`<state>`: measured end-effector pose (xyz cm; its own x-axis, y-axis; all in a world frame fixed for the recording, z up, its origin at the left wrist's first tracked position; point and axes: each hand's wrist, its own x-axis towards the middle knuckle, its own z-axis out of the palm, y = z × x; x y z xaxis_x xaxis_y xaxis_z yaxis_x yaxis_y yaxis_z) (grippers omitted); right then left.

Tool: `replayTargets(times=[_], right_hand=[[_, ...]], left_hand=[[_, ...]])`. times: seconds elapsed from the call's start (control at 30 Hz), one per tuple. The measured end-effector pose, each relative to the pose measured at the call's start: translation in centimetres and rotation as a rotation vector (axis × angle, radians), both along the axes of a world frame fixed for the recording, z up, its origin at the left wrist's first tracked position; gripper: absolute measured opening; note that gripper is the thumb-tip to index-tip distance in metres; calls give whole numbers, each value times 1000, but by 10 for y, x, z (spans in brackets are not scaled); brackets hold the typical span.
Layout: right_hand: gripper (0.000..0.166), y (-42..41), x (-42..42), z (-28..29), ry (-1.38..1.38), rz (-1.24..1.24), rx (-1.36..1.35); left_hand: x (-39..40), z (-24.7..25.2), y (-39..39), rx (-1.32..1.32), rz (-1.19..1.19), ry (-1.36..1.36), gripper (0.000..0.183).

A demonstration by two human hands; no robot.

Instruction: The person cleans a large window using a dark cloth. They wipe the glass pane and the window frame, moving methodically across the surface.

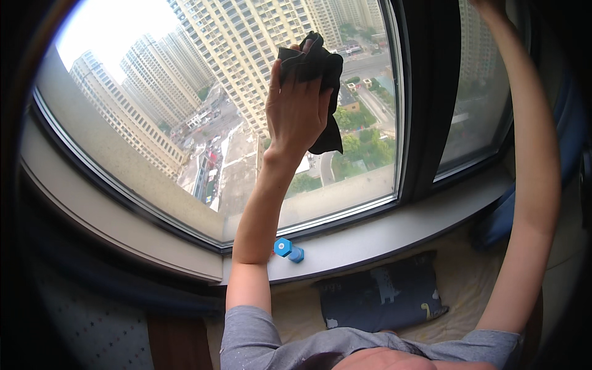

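Observation:
My left hand (296, 111) is raised against the large window pane (249, 152), its fingers spread over a bunched black cloth (314, 69). One end of the cloth hangs down to the right of my wrist. My right arm reaches up at the right side; only part of my right hand (488, 4) shows at the top edge, near the dark window frame, and its fingers are cut off by the picture's rim. A blue dumbbell (289, 250) with hexagonal ends stands on the windowsill (370, 240), just right of my left forearm.
Below the sill lies a dark blue pillow (379, 293) with animal prints, on pale bedding (471, 277). A thick dark window post (428, 92) divides the large pane from a narrower one on the right. Blue fabric (497, 222) hangs beside the sill's right end.

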<state>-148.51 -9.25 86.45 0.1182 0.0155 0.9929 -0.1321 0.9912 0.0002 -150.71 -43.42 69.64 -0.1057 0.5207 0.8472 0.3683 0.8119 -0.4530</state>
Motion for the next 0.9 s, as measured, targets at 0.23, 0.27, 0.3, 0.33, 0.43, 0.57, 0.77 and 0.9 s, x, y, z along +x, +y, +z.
replayTargets(times=[0.23,0.27,0.3,0.33,0.43,0.57,0.77,0.9], right_hand=[[55,6,-7,3,-12,-5,4],[55,8,-7,4,-19,-27,-2],[55,9,-6,5,-23,-45,-10],[55,11,-6,6,-23,-73,-11],[54,6,-5,5,-32,-59,0],[53,4,3,6,-35,56,-15],[51,6,0,7,-47,-53,-9],[49,7,-19,-9,-34,17,-1]], left_hand=[[-3,39,4,41,42,22,39],[0,11,3,-1,69,-6,42],[7,-4,3,-57,99,-105,45],[5,-6,-1,-95,133,-88,45],[-8,49,-1,-49,-43,53,44],[5,109,22,126,-199,163,58],[8,3,34,-263,15,50,45],[-20,70,28,-211,-41,137,41]])
